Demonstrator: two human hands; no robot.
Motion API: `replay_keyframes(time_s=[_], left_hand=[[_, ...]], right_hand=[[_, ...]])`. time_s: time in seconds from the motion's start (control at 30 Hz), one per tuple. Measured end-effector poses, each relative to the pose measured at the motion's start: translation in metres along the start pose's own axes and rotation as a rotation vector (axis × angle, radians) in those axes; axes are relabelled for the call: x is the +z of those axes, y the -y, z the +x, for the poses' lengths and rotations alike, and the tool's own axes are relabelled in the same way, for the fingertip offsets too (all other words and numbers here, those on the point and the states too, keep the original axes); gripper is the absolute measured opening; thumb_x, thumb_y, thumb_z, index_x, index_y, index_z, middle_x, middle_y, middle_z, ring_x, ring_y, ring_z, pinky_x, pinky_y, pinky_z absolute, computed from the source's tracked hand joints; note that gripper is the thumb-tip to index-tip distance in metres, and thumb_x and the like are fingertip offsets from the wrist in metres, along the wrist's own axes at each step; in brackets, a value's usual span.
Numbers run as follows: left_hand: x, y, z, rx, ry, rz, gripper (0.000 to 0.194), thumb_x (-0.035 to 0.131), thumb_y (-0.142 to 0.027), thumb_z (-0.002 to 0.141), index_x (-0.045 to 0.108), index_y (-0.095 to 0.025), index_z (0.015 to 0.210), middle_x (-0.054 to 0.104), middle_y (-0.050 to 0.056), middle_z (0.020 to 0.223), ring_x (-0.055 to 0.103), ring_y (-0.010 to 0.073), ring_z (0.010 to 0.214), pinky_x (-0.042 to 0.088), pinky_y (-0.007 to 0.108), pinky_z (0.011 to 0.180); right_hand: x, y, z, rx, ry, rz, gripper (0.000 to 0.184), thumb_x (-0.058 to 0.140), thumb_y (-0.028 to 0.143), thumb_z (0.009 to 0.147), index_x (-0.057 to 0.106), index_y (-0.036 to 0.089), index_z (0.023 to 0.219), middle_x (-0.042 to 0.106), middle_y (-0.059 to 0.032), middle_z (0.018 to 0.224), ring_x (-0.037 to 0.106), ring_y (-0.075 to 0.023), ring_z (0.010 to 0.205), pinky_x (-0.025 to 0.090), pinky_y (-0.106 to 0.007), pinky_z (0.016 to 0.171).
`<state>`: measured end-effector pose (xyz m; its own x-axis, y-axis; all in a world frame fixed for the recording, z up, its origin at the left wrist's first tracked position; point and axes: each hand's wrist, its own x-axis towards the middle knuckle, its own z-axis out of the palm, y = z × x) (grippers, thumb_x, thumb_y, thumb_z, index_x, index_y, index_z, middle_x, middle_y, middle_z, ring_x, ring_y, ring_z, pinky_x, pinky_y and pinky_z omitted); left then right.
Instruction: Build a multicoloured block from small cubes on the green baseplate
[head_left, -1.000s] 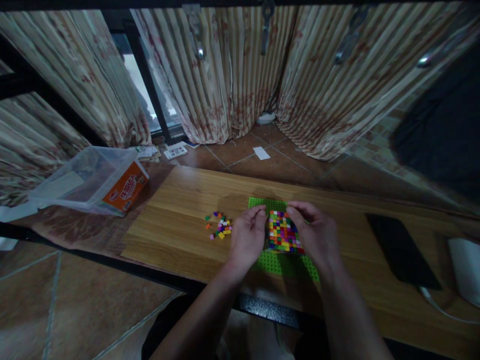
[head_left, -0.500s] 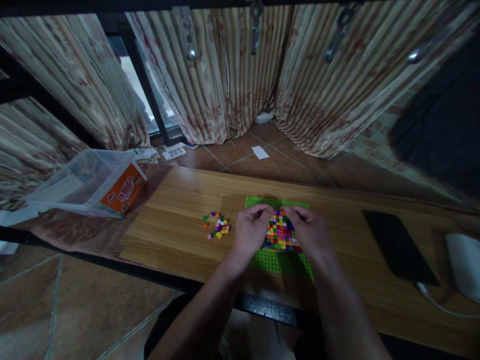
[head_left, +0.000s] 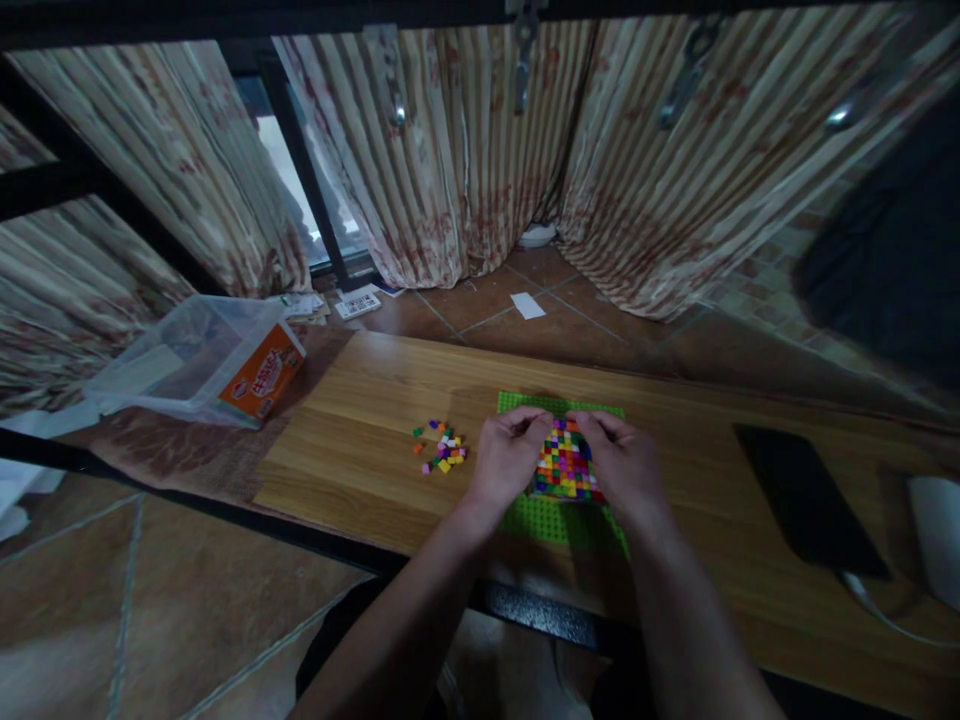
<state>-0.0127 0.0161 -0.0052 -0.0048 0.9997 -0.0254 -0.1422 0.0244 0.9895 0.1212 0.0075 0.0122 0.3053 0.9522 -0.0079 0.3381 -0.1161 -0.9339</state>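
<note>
A green studded baseplate (head_left: pixel 559 520) lies on the wooden tabletop (head_left: pixel 360 440). On it sits a square patch of small multicoloured bricks (head_left: pixel 566 470). My left hand (head_left: pixel 506 465) rests at the patch's left edge, fingers curled with the tips pinched at its far left corner. My right hand (head_left: pixel 626 465) rests at the right edge, fingers curled likewise, tips at the far side of the patch. What the fingertips pinch is too small to make out. A small heap of loose coloured bricks (head_left: pixel 442 450) lies on the wood to the left of my left hand.
A clear plastic box with an orange label (head_left: pixel 217 360) lies tipped at the table's left end. A dark phone (head_left: pixel 806 500) with a cable and a white object (head_left: pixel 937 530) lie at the right. Striped curtains (head_left: pixel 465 150) hang behind, over a tiled floor.
Both hands have closed in toward the far edge of the brick patch, fingertips drawing nearer each other. The view shifted slightly.
</note>
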Motion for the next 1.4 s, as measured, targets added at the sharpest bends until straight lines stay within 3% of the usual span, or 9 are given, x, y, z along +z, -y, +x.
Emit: replay_keyframes(time_s=[0.13,0.3,0.43,0.53,0.6,0.67,0.8,1.07,1.4], left_hand=[[-0.002,-0.005,-0.003,-0.028,0.005,-0.045,0.025,0.067,-0.04,0.084,0.076,-0.017,0.082,0.072,0.003,0.077,0.062,0.0149,0.07,0.047,0.026,0.068],[-0.02,-0.026,-0.002,0.005,-0.148,-0.121,0.03,0.071,-0.045,0.081,0.074,-0.015,0.077,0.073,0.006,0.078,0.066,0.017,0.077,0.05,0.029,0.077],[-0.049,-0.043,0.0,0.029,-0.282,-0.18,0.029,0.071,-0.044,0.081,0.075,-0.016,0.082,0.074,0.006,0.081,0.067,0.0165,0.079,0.051,0.029,0.079],[-0.073,-0.053,0.001,0.057,-0.385,-0.229,0.03,0.071,-0.044,0.08,0.075,-0.015,0.084,0.073,0.006,0.08,0.066,0.0141,0.076,0.05,0.027,0.077],[-0.085,-0.058,0.0,0.051,-0.442,-0.292,0.029,0.072,-0.043,0.079,0.074,-0.015,0.084,0.072,0.005,0.079,0.064,0.012,0.073,0.049,0.025,0.075],[-0.094,-0.062,-0.002,0.02,-0.475,-0.373,0.026,0.073,-0.04,0.078,0.072,-0.015,0.082,0.071,0.003,0.076,0.062,0.0096,0.068,0.047,0.022,0.072],[-0.104,-0.067,-0.005,-0.054,-0.476,-0.52,0.017,0.071,-0.03,0.079,0.071,-0.014,0.082,0.07,0.001,0.074,0.06,0.0063,0.061,0.045,0.019,0.065],[-0.111,-0.072,-0.007,-0.136,-0.469,-0.631,0.009,0.066,-0.021,0.081,0.07,-0.014,0.082,0.07,0.0,0.074,0.06,0.0054,0.06,0.045,0.019,0.067],[-0.117,-0.071,-0.01,-0.137,-0.434,-0.585,0.015,0.072,-0.026,0.074,0.07,-0.015,0.084,0.07,0.0,0.077,0.06,0.0059,0.062,0.045,0.021,0.068]], right_hand=[[-0.002,0.0,0.0,0.009,-0.001,-0.056,0.045,0.056,0.057,0.082,0.078,0.019,0.09,0.079,-0.008,0.09,0.071,-0.0252,0.086,0.049,-0.035,0.077],[-0.01,0.006,-0.001,-0.007,-0.068,-0.121,0.037,0.057,0.051,0.084,0.077,0.02,0.088,0.078,-0.007,0.089,0.071,-0.0253,0.086,0.051,-0.036,0.077],[-0.014,0.021,-0.013,-0.179,-0.302,-0.11,0.028,0.06,0.042,0.085,0.076,0.019,0.089,0.076,-0.0076,0.089,0.07,-0.0254,0.085,0.053,-0.04,0.081],[-0.008,0.04,-0.031,-0.354,-0.344,-0.058,0.026,0.062,0.043,0.088,0.075,0.021,0.093,0.075,-0.007,0.094,0.07,-0.024,0.087,0.053,-0.04,0.084],[0.001,0.052,-0.045,-0.424,-0.232,-0.085,0.022,0.06,0.041,0.092,0.074,0.024,0.093,0.074,-0.0041,0.094,0.069,-0.0213,0.088,0.053,-0.036,0.083],[0.015,0.059,-0.058,-0.5,-0.037,-0.103,0.018,0.059,0.038,0.093,0.073,0.026,0.095,0.073,-0.0023,0.093,0.068,-0.0191,0.085,0.053,-0.033,0.079],[0.046,0.053,-0.07,-0.577,0.239,-0.187,0.018,0.054,0.028,0.095,0.07,0.023,0.097,0.072,-0.0032,0.093,0.068,-0.018,0.084,0.052,-0.032,0.077],[0.082,0.022,-0.068,-0.562,0.261,-0.495,0.029,0.041,0.021,0.094,0.069,0.018,0.101,0.071,-0.0102,0.095,0.067,-0.0242,0.089,0.052,-0.038,0.082],[0.092,0.021,-0.072,-0.52,0.319,-0.51,0.025,0.048,0.024,0.094,0.071,0.021,0.102,0.07,-0.0068,0.098,0.065,-0.0221,0.088,0.05,-0.036,0.08]])
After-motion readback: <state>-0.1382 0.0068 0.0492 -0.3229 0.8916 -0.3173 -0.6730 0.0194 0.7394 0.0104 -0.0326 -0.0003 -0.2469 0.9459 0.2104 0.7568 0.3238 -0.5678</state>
